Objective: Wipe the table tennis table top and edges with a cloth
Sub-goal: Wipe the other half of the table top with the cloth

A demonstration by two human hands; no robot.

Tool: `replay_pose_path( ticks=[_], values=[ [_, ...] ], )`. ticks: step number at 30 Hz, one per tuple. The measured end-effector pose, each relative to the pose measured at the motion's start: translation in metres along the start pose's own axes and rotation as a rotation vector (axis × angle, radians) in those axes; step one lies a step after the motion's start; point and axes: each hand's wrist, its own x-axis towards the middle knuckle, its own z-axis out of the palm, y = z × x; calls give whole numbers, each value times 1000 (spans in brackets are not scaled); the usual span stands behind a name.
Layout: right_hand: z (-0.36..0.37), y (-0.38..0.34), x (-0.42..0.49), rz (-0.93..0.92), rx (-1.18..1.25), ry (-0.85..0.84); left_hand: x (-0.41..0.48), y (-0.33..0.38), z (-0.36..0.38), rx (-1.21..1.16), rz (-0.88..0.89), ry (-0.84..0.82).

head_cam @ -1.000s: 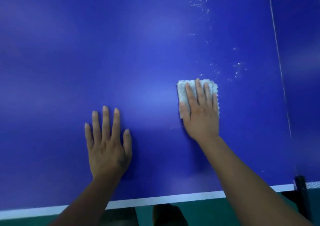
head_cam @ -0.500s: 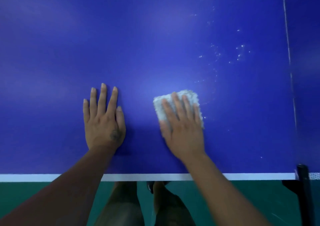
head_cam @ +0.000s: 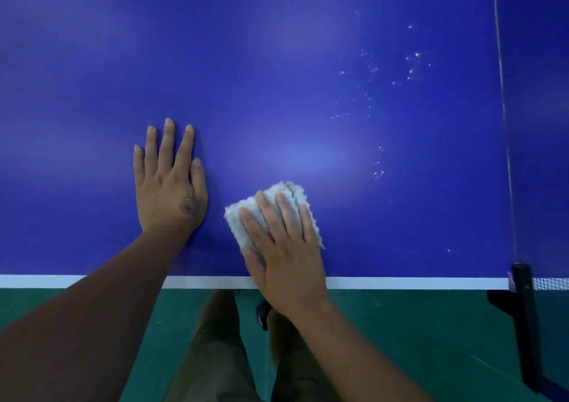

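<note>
**Cloth pressed flat near the table's front edge**

Cloth [head_cam: 237,223], pale grey and folded into a thick pad, lies on the blue table top [head_cam: 277,78] close to the white edge stripe [head_cam: 400,283]. The right hand [head_cam: 286,247] lies palm down on it. Its fingers [head_cam: 283,213] are straight and slightly spread across the pad, not curled round it, and the thumb lies along the pad's near left corner. The heel of this hand reaches over the stripe. Cloth shows past the fingertips and on either side of the hand.

Just to the left, apart from the cloth, the left hand [head_cam: 169,192] rests flat on the bare blue surface. Its fingers [head_cam: 167,143] are stretched out and point away from the person, the thumb tucked in beside them. It holds nothing.

Pale specks [head_cam: 412,66] dot the table top further out and to the right. A black net post [head_cam: 523,294] is clamped at the right end of the edge, with a strip of net [head_cam: 551,283] beside it. Below the edge are a green floor [head_cam: 400,340] and the person's legs [head_cam: 215,355].
</note>
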Motion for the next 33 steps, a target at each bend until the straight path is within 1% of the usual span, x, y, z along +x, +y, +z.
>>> replay_pose_path(
  ticks=[3, 5, 8, 9, 11, 14, 17, 19, 22, 25, 27, 30, 33],
  values=[
    [-13, 47, -24, 22, -36, -18, -2, 11, 1, 7, -67, -35],
    [-28, 94, -28, 94, -71, -5, -6, 28, 4, 2, -135, -55],
    [-50, 157, -19, 183, -101, -10, -13, 66, 16, 24, -183, -41],
    [-54, 171, -18, 165, -108, -19, -14, 78, 20, 30, -211, -32],
    [-57, 188, -29, 62, -131, -40, -14, 96, 26, 31, -267, -16],
    [-55, 194, -72, -94, -129, -81, -14, 99, 34, 42, -279, 2],
    [-55, 185, -97, -88, -99, -99, -14, 97, 37, 49, -280, 20],
    [-52, 175, -84, -121, -91, -91, -12, 98, 39, 51, -282, 26],
    [-42, 154, -48, -236, -94, -89, -11, 99, 39, 62, -290, 36],
    [-38, 153, -21, -262, -92, -58, -10, 99, 38, 61, -294, 31],
    [-44, 170, -7, -192, -87, -26, -10, 100, 36, 65, -301, 28],
    [-56, 196, 4, 38, -94, -28, -10, 102, 34, 65, -300, 18],
    [-54, 170, 9, 254, -80, -34, -10, 102, 34, 68, -301, 20]
  ],
)
